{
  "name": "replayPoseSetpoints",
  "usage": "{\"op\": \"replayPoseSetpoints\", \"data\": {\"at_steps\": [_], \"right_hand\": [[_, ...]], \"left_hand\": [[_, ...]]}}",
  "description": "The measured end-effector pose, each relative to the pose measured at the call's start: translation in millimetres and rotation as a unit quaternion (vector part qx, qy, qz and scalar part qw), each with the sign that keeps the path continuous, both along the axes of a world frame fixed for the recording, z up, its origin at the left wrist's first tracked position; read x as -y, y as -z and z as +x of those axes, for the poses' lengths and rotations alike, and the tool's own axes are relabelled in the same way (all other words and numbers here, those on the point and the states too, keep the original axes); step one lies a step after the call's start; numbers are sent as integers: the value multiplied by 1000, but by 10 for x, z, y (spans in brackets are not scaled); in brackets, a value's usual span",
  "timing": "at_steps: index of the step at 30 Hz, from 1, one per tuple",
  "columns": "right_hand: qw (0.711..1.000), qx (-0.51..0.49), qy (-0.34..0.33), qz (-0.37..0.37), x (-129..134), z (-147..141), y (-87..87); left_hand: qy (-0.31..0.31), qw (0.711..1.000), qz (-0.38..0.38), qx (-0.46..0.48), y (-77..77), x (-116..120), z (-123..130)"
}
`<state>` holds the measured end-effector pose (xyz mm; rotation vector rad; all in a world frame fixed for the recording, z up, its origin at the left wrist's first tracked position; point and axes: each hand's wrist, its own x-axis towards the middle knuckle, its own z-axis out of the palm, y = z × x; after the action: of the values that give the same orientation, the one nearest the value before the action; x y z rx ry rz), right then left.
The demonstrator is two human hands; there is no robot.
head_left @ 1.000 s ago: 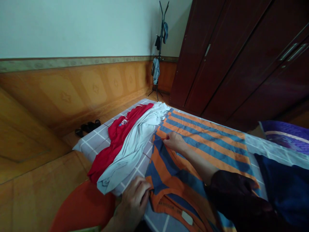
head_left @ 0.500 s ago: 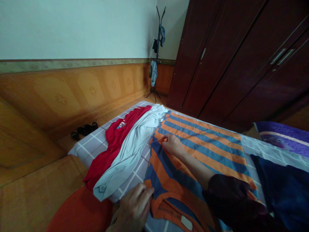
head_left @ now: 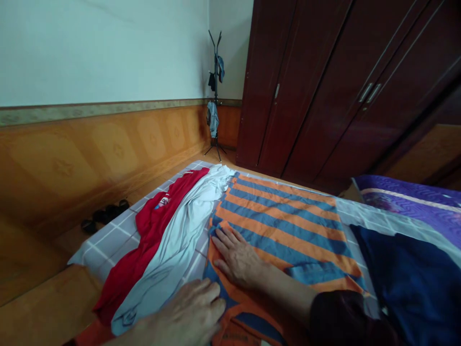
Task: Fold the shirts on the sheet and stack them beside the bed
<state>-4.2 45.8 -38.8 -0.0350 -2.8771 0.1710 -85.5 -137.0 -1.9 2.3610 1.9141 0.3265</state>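
Observation:
An orange and blue striped shirt point(head_left: 288, 206) lies spread over the checked bed, its collar toward me at the bottom. My right hand point(head_left: 239, 259) rests on its left part, palm down with the fingers stretched out. At the shirt's near left edge, beside the collar, my left hand point(head_left: 194, 307) has its fingers curled in a pinch on the striped cloth. Left of the striped shirt lie a crumpled pale grey garment point(head_left: 183, 216) and a red garment point(head_left: 158, 226), side by side.
Dark blue cloth point(head_left: 410, 269) lies on the bed's right side, with a purple cover point(head_left: 406, 197) beyond. Dark wardrobes point(head_left: 306, 86) and a coat stand point(head_left: 216, 96) are behind the bed. Black shoes point(head_left: 104, 215) sit on the floor at left.
My right hand has gone from a pinch at the shirt's edge to lying flat on it. The camera view has turned slightly to the right, and a fold shows near my right forearm.

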Motion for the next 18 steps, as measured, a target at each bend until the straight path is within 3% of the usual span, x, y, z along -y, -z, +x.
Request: {"op": "replayPoseSetpoints", "data": {"at_steps": [3, 6, 8, 10, 12, 15, 18], "right_hand": [[1000, 7, 27, -14, -72, 81, 24], [999, 33, 24, -36, -198, 143, -23], [998, 33, 39, -42, -332, 205, -94], [995, 7, 99, -28, -507, 325, -198], [985, -29, 171, -4, -683, 541, -317], [966, -85, 242, 35, -799, 1073, -449], [957, -86, 272, 58, -615, 1749, -416]], "left_hand": [[45, 999, -2, 20, -290, -223, -130], [48, 997, -2, 56, -498, -737, -371], [11, 996, 6, 83, -519, -1194, -566], [-49, 995, 26, 86, -466, -1618, -735], [-80, 994, 42, 67, -397, -1887, -820], [-9, 997, 46, 58, -335, -1841, -760], [114, 991, 31, 66, -263, -1352, -610]]}}
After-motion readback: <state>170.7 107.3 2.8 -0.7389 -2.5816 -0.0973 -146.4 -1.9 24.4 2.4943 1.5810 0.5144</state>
